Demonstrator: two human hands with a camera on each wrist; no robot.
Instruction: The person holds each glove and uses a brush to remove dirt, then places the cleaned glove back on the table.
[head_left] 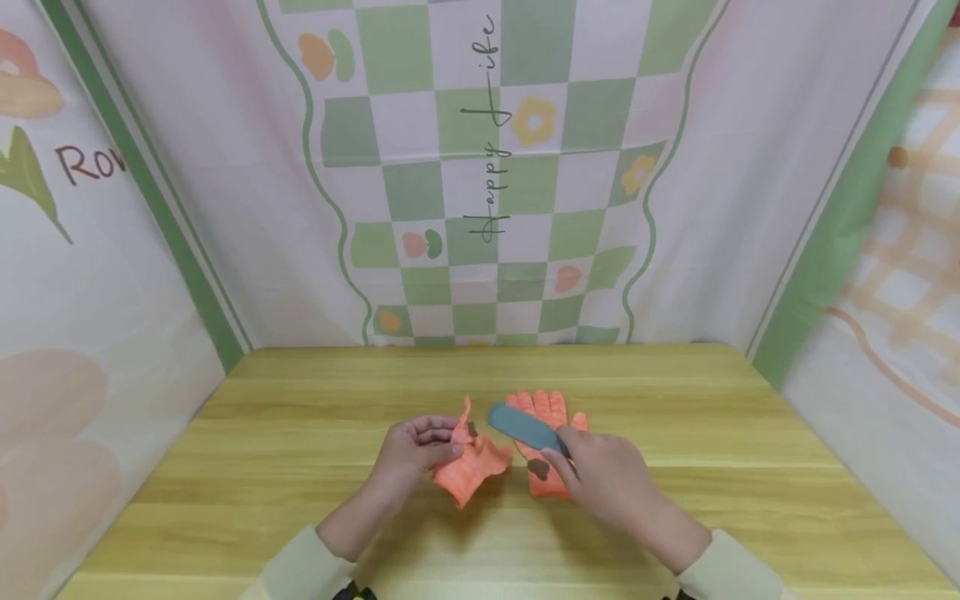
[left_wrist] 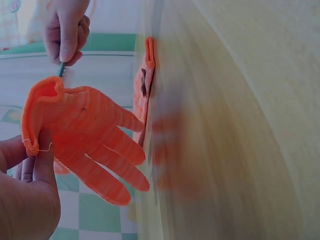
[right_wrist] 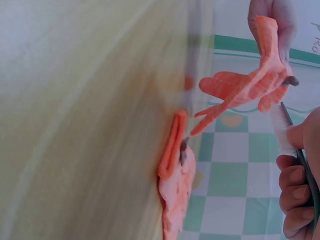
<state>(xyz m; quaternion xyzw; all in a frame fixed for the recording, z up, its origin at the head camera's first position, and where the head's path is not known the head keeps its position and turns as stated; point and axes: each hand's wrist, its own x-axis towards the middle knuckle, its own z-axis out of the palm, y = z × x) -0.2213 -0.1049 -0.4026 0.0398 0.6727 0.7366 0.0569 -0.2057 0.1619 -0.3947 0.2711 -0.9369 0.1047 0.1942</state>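
My left hand (head_left: 408,458) pinches an orange knitted glove (head_left: 468,471) near its cuff and holds it above the table; a dark brown patch shows on it. In the left wrist view the fingers of this glove (left_wrist: 95,135) hang free. My right hand (head_left: 611,479) grips the handle of a grey-blue brush (head_left: 527,425), whose pale bristles show in the right wrist view beside the raised glove (right_wrist: 267,75), apart from it. A second orange glove (head_left: 551,483) lies flat on the table under the brush and right hand, with a brown patch near its cuff.
The wooden table (head_left: 300,383) reaches back to a hanging cloth (head_left: 412,125) with green and white checks. Printed cloths also hang at the left side (head_left: 90,333) and right side (head_left: 900,333).
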